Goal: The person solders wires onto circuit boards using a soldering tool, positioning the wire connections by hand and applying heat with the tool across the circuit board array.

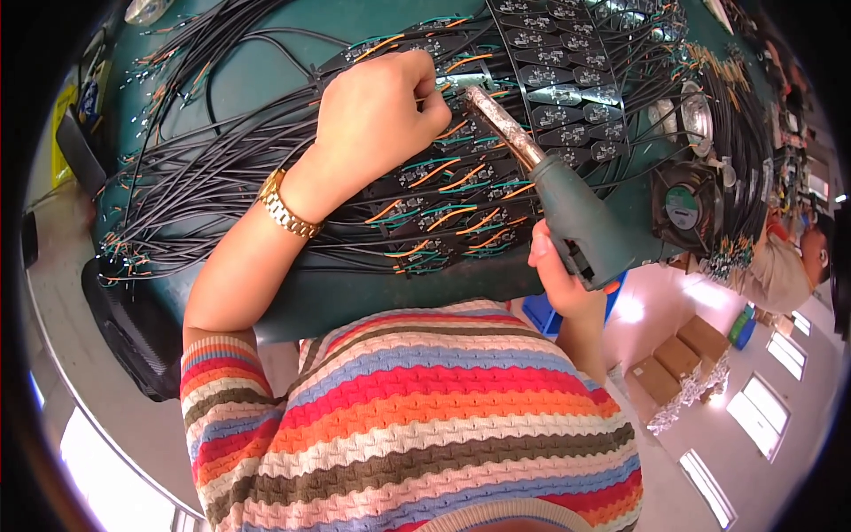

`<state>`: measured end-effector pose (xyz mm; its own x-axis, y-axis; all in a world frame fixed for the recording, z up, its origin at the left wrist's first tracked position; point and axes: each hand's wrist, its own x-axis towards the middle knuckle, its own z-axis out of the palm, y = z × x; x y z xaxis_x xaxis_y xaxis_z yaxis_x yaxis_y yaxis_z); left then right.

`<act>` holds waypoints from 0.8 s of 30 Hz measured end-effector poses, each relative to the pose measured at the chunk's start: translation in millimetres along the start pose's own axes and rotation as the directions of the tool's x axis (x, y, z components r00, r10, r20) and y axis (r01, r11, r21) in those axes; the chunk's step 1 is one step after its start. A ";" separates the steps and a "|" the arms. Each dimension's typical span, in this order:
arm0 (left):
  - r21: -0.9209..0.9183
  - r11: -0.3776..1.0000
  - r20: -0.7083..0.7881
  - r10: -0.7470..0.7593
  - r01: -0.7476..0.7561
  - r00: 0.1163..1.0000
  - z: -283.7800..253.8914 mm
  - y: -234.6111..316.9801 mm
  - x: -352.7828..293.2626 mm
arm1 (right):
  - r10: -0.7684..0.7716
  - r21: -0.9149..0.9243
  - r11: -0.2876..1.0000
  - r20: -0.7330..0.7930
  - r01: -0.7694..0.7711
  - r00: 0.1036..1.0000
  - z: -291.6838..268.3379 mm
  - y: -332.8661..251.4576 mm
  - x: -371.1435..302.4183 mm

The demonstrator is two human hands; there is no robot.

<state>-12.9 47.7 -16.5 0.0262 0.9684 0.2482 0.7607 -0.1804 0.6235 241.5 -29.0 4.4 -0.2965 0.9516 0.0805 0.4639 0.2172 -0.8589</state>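
Observation:
My right hand (565, 279) grips the dark green handle of a soldering gun (581, 213). The metal barrel slants up and left, and its tip ends close to my left fingers. My left hand (377, 115) is closed over the small black circuit boards (443, 186), thumb against the curled fingers; whatever it pinches is hidden. Orange and green wires cross these boards, joined to black cables (213, 168) that fan out leftward. Just beyond the barrel lies a panel of black circuit boards (572, 97) in rows.
A black fan (687, 208) stands at the table's right, near a round clear dish-like thing (696, 115). More cable bundles (745, 115) hang over the right edge. A dark chair (133, 328) is at the left. Another person (780, 266) sits far right; cardboard boxes (678, 359) stand on the floor.

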 end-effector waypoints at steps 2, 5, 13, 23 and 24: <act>0.013 1.000 -0.007 0.009 -0.009 1.000 0.7 0.2 -0.2 | -0.015 -0.034 0.999 0.027 0.016 1.000 -5.4 1.0 4.1; 0.031 0.999 -0.005 0.013 -0.013 1.000 1.4 0.7 -1.1 | 0.037 -0.002 0.999 0.050 -0.037 0.998 -12.3 1.8 7.1; 0.024 0.999 -0.020 0.025 -0.025 0.999 2.0 -0.2 -2.1 | 0.145 0.021 0.989 0.047 -0.146 0.988 -19.5 3.2 8.9; 0.035 0.999 -0.030 0.039 -0.038 0.999 2.4 -0.8 -1.6 | -0.011 0.077 0.997 0.112 0.003 0.994 -19.1 4.7 16.4; 0.034 0.999 -0.030 0.038 -0.037 0.999 2.5 -0.6 -1.4 | -0.048 0.093 0.995 0.140 0.036 0.989 -18.6 2.8 18.2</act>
<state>-11.7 46.8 -19.1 0.0358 0.9552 0.2939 0.7806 -0.2104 0.5885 253.0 -7.1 12.9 -0.4330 0.9000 0.0502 0.3730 0.2296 -0.8990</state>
